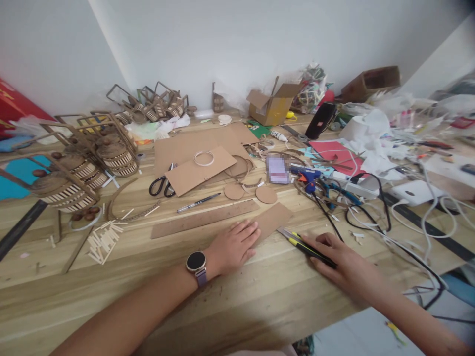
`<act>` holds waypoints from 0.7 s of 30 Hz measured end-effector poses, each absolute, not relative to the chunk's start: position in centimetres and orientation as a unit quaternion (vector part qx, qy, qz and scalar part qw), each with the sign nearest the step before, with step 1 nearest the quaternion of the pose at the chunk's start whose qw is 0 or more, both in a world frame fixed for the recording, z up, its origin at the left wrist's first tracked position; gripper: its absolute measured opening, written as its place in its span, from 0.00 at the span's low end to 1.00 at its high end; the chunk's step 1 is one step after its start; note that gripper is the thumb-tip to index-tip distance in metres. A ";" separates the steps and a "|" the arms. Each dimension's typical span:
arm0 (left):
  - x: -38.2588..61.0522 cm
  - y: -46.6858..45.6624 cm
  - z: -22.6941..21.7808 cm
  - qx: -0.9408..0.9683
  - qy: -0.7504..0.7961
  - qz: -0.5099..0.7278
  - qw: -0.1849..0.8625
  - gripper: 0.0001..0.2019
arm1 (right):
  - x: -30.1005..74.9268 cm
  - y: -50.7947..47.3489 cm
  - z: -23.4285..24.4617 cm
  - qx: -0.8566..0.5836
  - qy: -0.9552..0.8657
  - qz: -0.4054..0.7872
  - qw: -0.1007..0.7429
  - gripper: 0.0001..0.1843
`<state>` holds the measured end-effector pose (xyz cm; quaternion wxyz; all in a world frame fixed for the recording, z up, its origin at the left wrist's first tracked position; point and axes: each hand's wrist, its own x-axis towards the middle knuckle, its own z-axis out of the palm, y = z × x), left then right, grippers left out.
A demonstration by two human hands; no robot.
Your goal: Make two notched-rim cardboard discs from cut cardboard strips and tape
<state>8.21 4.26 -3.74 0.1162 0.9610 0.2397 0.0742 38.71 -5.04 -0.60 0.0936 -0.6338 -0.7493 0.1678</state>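
My left hand [237, 244], with a watch [196, 262] on its wrist, lies flat with the fingers stretched over the near end of a cardboard piece [275, 220]. In my right hand [336, 262] is a black and yellow utility knife [309, 249]. Its blade is out, with the tip close to the cardboard piece's right edge; whether it touches I cannot tell. Just beyond my left hand lies a long cardboard strip [200, 220]. Two cardboard discs [266, 194] and a pen [198, 202] sit farther back.
Black-handled scissors [158, 187] lie partly under a cardboard sheet [202, 170] with a ring on it. Small wooden sticks [104, 241] and several bucket-like crafts [117, 155] stand left. To the right are a phone [277, 169], a blue glue gun [308, 178] and tangled cables [426, 232].
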 end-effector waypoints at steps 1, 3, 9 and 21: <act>8.3 4.3 -3.8 0.962 0.238 0.074 0.112 0.26 | 38.5 -5.1 -0.6 -0.635 -0.749 0.163 0.095 0.27; 8.2 4.3 -3.8 0.964 0.236 0.069 0.105 0.27 | 37.8 -5.1 -0.6 -0.634 -0.751 0.153 0.101 0.27; 8.3 4.2 -3.9 0.965 0.238 0.073 0.086 0.26 | 36.4 -5.8 -1.0 -0.607 -0.768 0.164 0.123 0.25; 12.4 5.6 -3.6 0.959 0.254 0.082 0.094 0.28 | 38.1 -5.1 -1.1 -0.645 -0.742 0.137 0.124 0.26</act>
